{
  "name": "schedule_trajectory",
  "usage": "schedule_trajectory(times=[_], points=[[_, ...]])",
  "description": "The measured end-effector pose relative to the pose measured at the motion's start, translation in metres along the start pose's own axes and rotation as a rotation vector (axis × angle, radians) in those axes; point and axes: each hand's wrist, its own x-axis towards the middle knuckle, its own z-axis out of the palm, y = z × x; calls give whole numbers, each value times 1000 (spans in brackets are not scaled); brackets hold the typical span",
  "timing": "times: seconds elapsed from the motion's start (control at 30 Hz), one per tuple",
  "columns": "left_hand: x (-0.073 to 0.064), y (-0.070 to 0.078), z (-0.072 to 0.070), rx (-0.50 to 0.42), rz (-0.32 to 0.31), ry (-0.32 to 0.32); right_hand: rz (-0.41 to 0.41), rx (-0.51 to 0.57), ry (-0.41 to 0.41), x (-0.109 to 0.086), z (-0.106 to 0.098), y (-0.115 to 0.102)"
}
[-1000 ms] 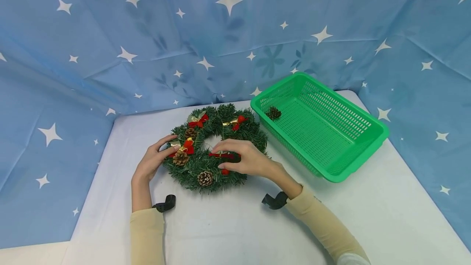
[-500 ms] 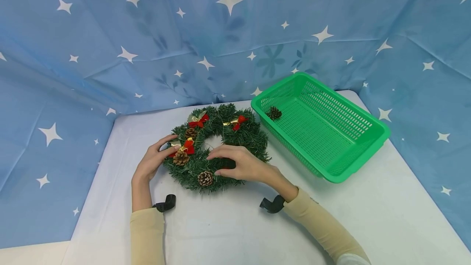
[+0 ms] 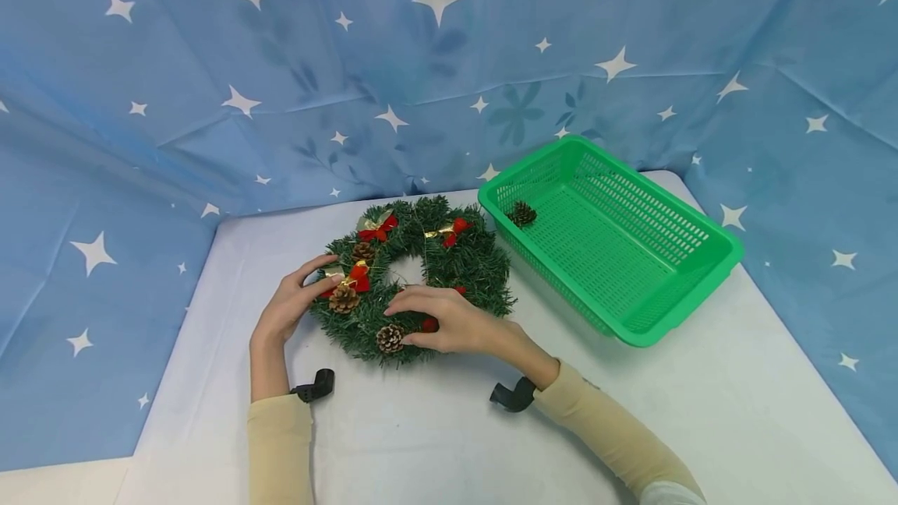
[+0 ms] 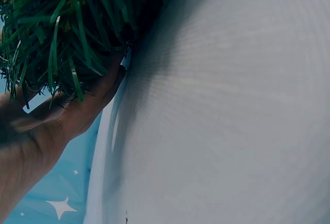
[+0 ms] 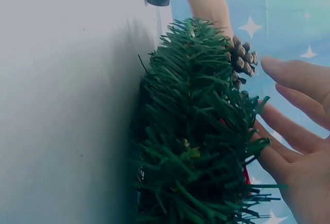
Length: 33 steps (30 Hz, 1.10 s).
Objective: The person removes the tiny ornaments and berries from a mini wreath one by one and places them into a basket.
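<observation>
A green artificial wreath [image 3: 484,271] with red-and-gold bows [image 3: 359,279] and brown pine cones lies on the table. My left hand [image 3: 284,310] grips its left side, thumb on top beside a bow; in the left wrist view the other fingers [image 4: 103,87] wrap the outer edge. Over the near side, my right hand [image 3: 456,326] holds nothing, its fingers apart and gently bent. Its thumb tip is close beside the frosted pine cone [image 3: 390,338]. In the right wrist view, a small gap separates the thumb from that pine cone [image 5: 241,58]. Part of a red decoration shows under the right hand.
A green plastic basket [image 3: 634,213] stands right of the wreath, with one pine cone [image 3: 522,213] in its left corner. White cloth covers the table [image 3: 407,443]. A blue star-patterned curtain [image 3: 435,100] hangs behind and at both sides.
My right hand has moved left and toward me, from the red bow at the wreath's hole to the frosted pine cone. The left hand stays in place.
</observation>
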Motion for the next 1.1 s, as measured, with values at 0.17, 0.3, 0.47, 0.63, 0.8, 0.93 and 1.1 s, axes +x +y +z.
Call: schedule_trajectory(times=[0.17,0.3,0.47,0.63,0.8,0.93,1.1], points=[[0,0,1,-4,-5,-2,-56,-48,6,0,6,-1],[0,0,1,-7,-11,3,-52,-89,-13,0,11,-2],[1,0,1,-4,-8,3,-21,-99,-48,0,15,-3],[1,-2,0,-3,-7,4,-28,-132,-65,-1,17,-4],[0,-1,1,-2,-13,9,-48,-154,-70,-1,21,-3],[0,1,1,20,-13,9,-74,-170,-61,-1,23,-2],[0,1,1,20,-12,11,-86,-196,-68,-1,24,-4]])
